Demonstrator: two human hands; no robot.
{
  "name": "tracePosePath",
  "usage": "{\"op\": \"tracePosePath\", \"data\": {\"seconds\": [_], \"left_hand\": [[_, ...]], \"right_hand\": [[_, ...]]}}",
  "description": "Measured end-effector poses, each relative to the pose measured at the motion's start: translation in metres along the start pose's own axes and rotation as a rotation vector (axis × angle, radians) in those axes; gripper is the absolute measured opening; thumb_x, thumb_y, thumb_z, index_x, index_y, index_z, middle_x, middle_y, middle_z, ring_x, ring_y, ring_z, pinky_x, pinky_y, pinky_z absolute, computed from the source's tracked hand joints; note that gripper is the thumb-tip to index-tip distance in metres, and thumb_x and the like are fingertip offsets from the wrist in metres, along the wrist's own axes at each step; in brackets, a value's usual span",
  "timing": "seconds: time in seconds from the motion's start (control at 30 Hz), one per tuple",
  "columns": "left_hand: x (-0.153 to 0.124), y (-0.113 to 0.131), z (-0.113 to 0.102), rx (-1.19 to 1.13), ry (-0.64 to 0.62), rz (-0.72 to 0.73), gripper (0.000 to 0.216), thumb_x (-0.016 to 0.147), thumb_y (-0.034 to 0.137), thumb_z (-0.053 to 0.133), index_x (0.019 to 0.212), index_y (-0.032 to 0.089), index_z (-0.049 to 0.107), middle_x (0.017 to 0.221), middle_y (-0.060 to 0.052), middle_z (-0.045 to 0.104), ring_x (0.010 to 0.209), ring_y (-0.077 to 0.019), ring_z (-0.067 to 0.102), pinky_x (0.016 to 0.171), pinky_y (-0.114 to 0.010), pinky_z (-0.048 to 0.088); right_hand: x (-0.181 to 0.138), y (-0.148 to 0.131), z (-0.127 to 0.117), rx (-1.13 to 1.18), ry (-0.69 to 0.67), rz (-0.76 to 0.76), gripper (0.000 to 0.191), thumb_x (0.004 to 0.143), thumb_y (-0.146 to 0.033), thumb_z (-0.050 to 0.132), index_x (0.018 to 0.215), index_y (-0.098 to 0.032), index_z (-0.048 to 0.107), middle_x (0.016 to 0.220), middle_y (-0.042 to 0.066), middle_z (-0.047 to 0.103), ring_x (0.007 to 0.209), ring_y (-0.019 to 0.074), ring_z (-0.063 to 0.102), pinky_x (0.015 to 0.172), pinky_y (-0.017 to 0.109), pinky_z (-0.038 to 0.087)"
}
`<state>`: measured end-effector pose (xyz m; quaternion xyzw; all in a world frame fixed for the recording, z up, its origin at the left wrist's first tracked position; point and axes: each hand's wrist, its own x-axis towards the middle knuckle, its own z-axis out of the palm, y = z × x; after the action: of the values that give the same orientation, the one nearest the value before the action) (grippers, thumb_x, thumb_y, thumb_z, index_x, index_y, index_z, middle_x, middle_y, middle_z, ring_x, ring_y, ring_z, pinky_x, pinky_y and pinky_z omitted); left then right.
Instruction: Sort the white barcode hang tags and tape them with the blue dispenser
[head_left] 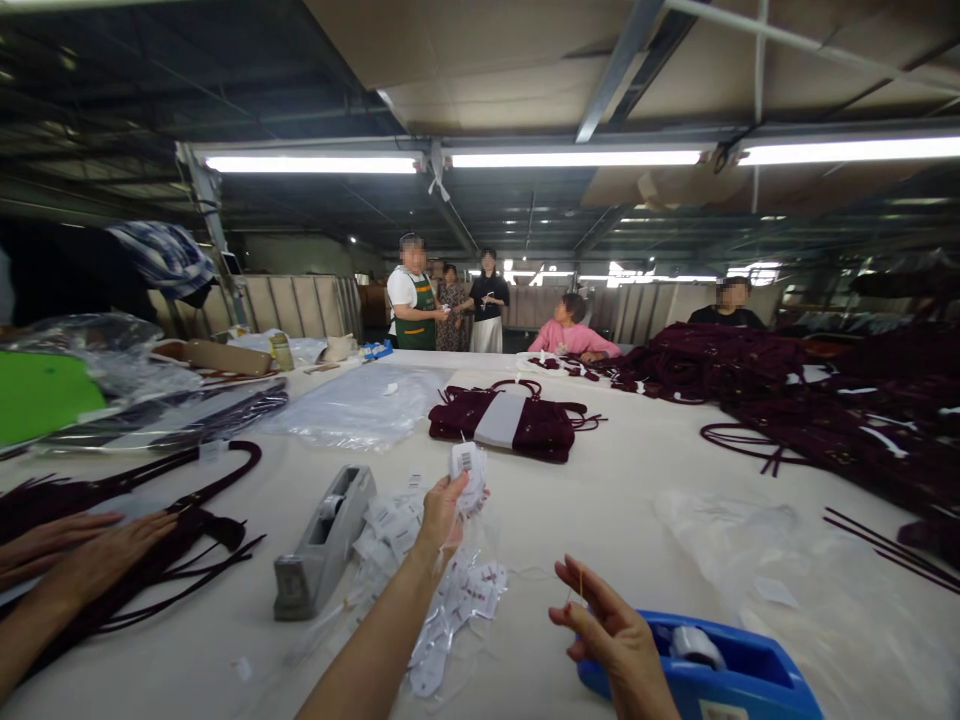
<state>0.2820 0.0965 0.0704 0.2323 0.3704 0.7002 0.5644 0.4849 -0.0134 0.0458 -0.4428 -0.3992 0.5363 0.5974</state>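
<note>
left hand raised over the counter, fingers closed around a tag, above the tag pile beside a grey dispenser. right hand pinching a thin thread, near the blue dispenser.

White tags with black barcode stripes showed up against the pale cream desk. More white tags in a loose pile, black print on them. The tape dispenser on the near left was plain grey; the one at the near right was bright blue with a white roll. A thin yellow thread glinted there. Dark maroon straps lay left, a maroon bundle with a white band sat mid-desk, a maroon heap far right. A green sheet at the left edge. Far off, a green apron and a pink top.
</note>
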Motion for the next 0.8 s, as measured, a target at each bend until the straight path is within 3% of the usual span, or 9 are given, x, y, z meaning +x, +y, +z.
{"op": "tracePosePath", "data": {"seconds": [0.17, 0.3, 0.47, 0.67, 0.8], "left_hand": [[-0.024, -0.003, 0.003, 0.115, -0.129, -0.006, 0.026, 0.059, 0.021, 0.074, 0.078, 0.008, 0.062, 0.059, -0.006, 0.064, 0.046, -0.0167, 0.058, 0.043, -0.025, 0.045], [-0.053, -0.002, 0.006, 0.252, -0.347, -0.109, 0.027, 0.06, 0.027, 0.074, 0.078, 0.008, 0.064, 0.061, -0.006, 0.063, 0.046, -0.0147, 0.057, 0.046, -0.026, 0.047], [-0.086, -0.006, 0.016, 0.287, -0.571, -0.206, 0.031, 0.063, 0.029, 0.072, 0.083, 0.007, 0.065, 0.069, -0.01, 0.064, 0.051, -0.0144, 0.058, 0.051, -0.028, 0.05], [-0.101, -0.018, 0.021, 0.23, -0.602, -0.288, 0.03, 0.061, 0.027, 0.072, 0.081, 0.006, 0.065, 0.07, -0.01, 0.065, 0.048, -0.0135, 0.056, 0.047, -0.028, 0.049], [-0.099, -0.006, 0.024, 0.21, -0.531, -0.256, 0.032, 0.063, 0.027, 0.071, 0.085, 0.006, 0.065, 0.068, -0.01, 0.065, 0.049, -0.0142, 0.057, 0.048, -0.027, 0.049]], "right_hand": [[0.008, -0.016, 0.004, -0.079, 0.002, -0.061, 0.054, 0.052, -0.042, 0.079, 0.102, -0.027, 0.065, 0.113, 0.008, 0.062, 0.071, 0.0202, 0.065, 0.053, 0.027, 0.05], [0.019, -0.029, 0.003, -0.06, -0.052, -0.089, 0.059, 0.05, -0.035, 0.081, 0.106, -0.027, 0.063, 0.119, 0.008, 0.058, 0.085, 0.0259, 0.064, 0.068, 0.035, 0.053], [0.02, -0.041, 0.009, 0.008, -0.12, -0.114, 0.062, 0.05, -0.029, 0.082, 0.107, -0.024, 0.061, 0.118, 0.009, 0.058, 0.087, 0.0267, 0.063, 0.068, 0.036, 0.054], [0.009, -0.044, 0.012, 0.039, -0.214, -0.102, 0.061, 0.053, -0.027, 0.081, 0.11, -0.021, 0.059, 0.103, 0.008, 0.065, 0.061, 0.0178, 0.063, 0.054, 0.03, 0.052], [0.011, -0.052, 0.003, -0.105, -0.228, -0.128, 0.063, 0.05, -0.025, 0.082, 0.11, -0.022, 0.06, 0.111, 0.007, 0.062, 0.08, 0.0233, 0.064, 0.064, 0.032, 0.054]]}}
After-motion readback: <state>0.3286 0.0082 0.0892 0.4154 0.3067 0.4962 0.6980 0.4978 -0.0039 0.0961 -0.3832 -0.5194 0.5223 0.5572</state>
